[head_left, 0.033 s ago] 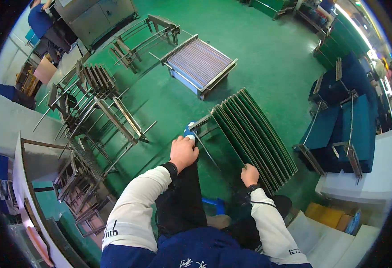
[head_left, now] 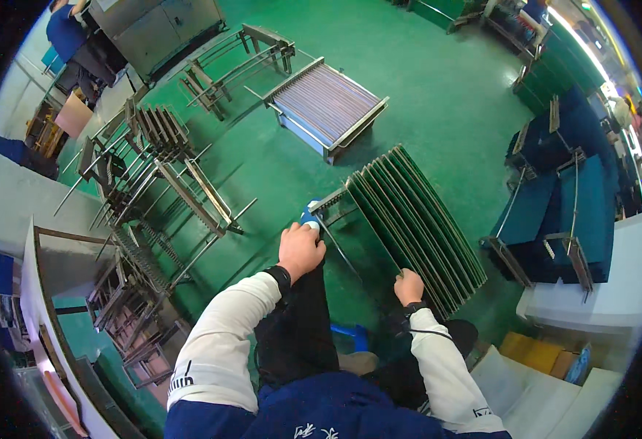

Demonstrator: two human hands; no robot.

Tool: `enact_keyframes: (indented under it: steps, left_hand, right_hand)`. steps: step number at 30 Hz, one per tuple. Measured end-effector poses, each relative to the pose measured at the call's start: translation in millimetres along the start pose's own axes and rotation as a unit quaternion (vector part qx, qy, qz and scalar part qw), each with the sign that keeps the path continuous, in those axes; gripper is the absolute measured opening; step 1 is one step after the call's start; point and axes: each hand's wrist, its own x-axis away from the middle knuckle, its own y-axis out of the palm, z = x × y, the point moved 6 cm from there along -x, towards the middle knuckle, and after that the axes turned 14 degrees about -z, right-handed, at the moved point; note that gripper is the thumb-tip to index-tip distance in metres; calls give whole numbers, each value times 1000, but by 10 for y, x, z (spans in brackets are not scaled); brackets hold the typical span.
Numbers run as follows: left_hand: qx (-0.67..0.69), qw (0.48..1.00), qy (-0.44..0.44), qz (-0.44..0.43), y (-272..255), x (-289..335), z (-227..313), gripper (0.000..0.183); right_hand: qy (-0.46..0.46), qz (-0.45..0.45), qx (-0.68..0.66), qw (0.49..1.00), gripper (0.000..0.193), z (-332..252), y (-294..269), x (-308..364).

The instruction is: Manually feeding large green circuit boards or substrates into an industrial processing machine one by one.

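A row of thin green panels (head_left: 416, 219) stands upright, side by side, in a metal slotted rack (head_left: 330, 200). My right hand (head_left: 409, 287) is closed at the near edge of the leftmost panels, thumb and fingers pinching a green panel there. Over my bent left knee lies my left hand (head_left: 301, 251), back upward; its fingers bend down out of sight, so whether they hold anything is hidden. A blue and white shoe (head_left: 311, 214) shows just beyond it, beside the rack's end.
Ahead stands a low metal rack (head_left: 328, 102) filled with slats. Empty metal frames (head_left: 152, 154) crowd the left, by a white partition (head_left: 65, 293). On the right, racks hold dark blue-green panels (head_left: 581, 201). A person (head_left: 72, 40) works at the far left. Cardboard (head_left: 529, 353) lies at lower right.
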Motion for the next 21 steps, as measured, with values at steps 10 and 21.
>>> enact_keyframes:
  steps: [10,21]
  left_hand:
    - [9,1000,3,20,-15,52,-23,24]
    - [1,998,27,56,5,126,-10,24]
  right_hand:
    - [-74,-27,82,993,11,-303,-267,253]
    - [-63,59,62,994,22,-573,-1849,1131]
